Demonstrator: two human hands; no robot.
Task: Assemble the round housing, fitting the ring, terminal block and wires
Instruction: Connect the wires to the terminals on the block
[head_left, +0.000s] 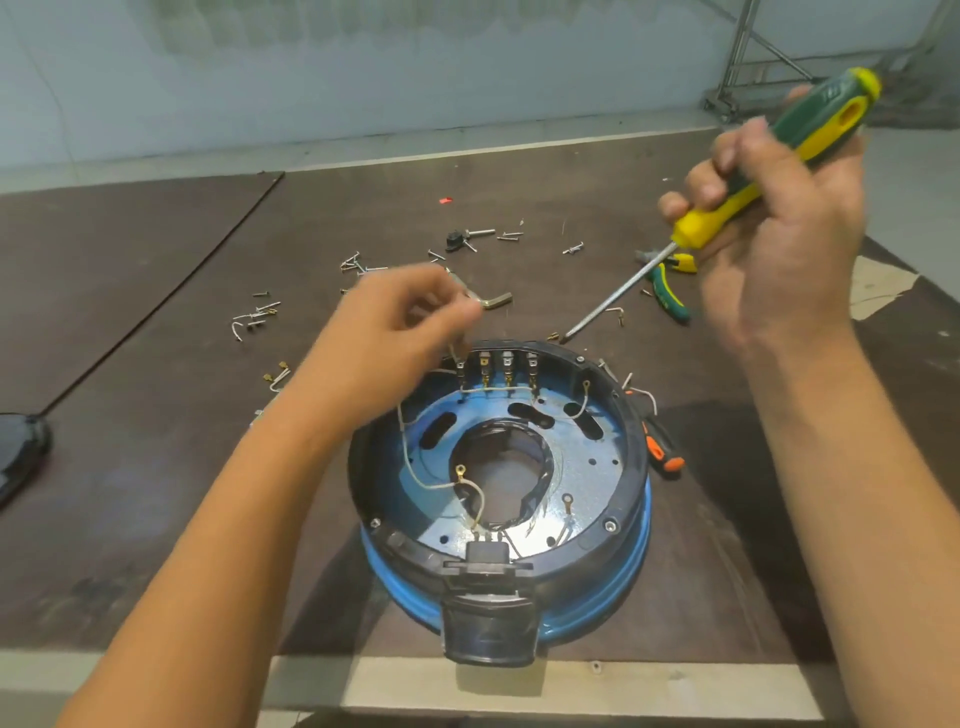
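Sitting near the front edge of the brown table (156, 467) is the round housing (498, 493), blue body with a black ring (631, 467) seated on top and a black handle-ish piece sticking out toward the camera. Inside, the terminal block (498, 369) lines the far wall with a row of metal tabs, and thin white wires (415, 467) loop across the blue floor, some ending in little brass ring lugs.

Left hand (395, 332) is up at the far-left end of the terminal block, fingers pinched together on what looks like a wire end, though it's blurry so can't say exactly what's in the pinch. Right hand (769, 218) is raised well off to the right, closed around a green and yellow screwdriver (753, 171) with the tip pointing down just beyond the housing's far rim.

Loose screws (358, 260) and bits are scattered over the table behind, green-yellow pliers (670, 291) lie near the screwdriver shaft, and a small orange-handled screwdriver (662, 447) rests right beside the housing on the right
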